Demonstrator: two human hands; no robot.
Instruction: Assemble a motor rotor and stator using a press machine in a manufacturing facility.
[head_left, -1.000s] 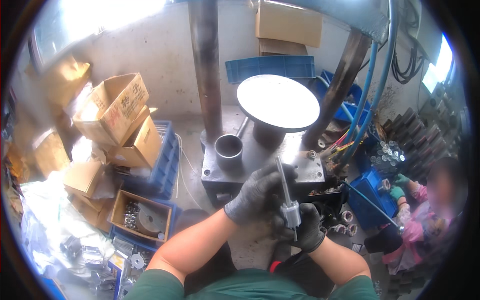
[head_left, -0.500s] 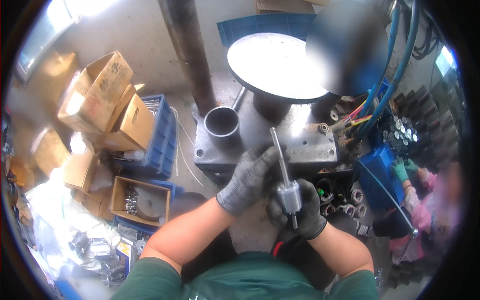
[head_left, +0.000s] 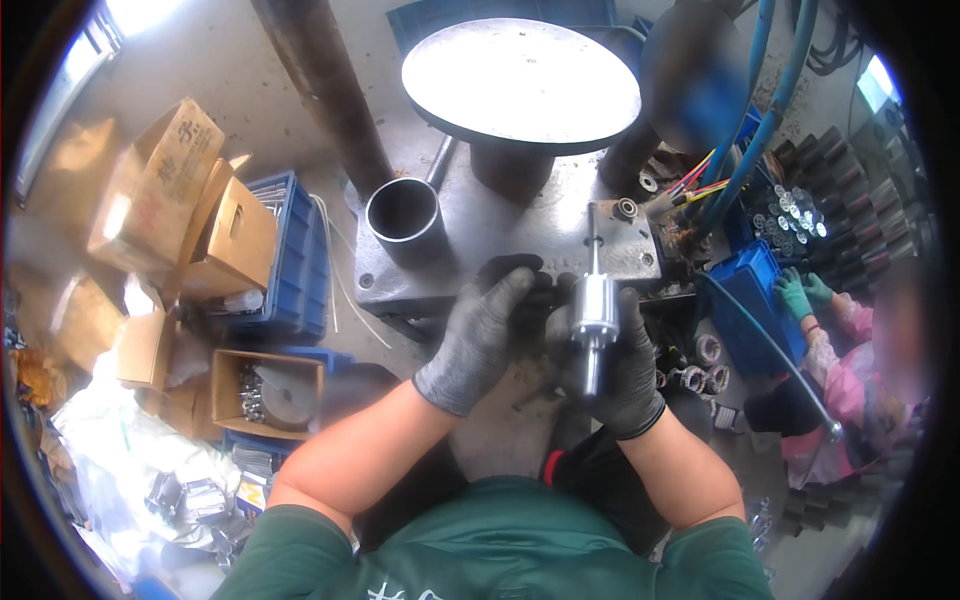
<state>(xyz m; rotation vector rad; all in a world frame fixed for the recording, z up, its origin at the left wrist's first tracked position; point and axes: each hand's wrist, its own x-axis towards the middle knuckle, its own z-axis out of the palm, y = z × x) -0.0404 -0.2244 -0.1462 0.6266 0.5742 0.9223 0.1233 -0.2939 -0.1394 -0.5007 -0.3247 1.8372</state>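
Note:
A silvery metal rotor shaft point(head_left: 597, 306), with a thick ribbed cylinder around its middle, stands nearly upright before me. My right hand point(head_left: 632, 372), in a dark grey glove, is closed around it; the shaft's thin end points away toward the machine and its thicker end toward me. My left hand point(head_left: 478, 335), gloved alike, is held to the left of the shaft, apart from it. Its thumb and fingers are parted, with nothing seen between them. Beyond both hands is a steel machine base point(head_left: 500, 250) with a short open tube point(head_left: 404, 218) standing on it.
A round steel plate point(head_left: 525, 85) tops a post on the base. Cardboard boxes point(head_left: 160, 190) and a blue crate point(head_left: 300, 265) stand left. Right are a blue bin point(head_left: 745, 330), hoses point(head_left: 765, 135), ring-shaped parts point(head_left: 692, 378) and a co-worker's green-gloved hands point(head_left: 795, 293).
The shaft has turned from slanted to nearly upright and now shows its thicker end toward me. My left hand has moved off the shaft. The view has shifted, so the machine appears higher and further left.

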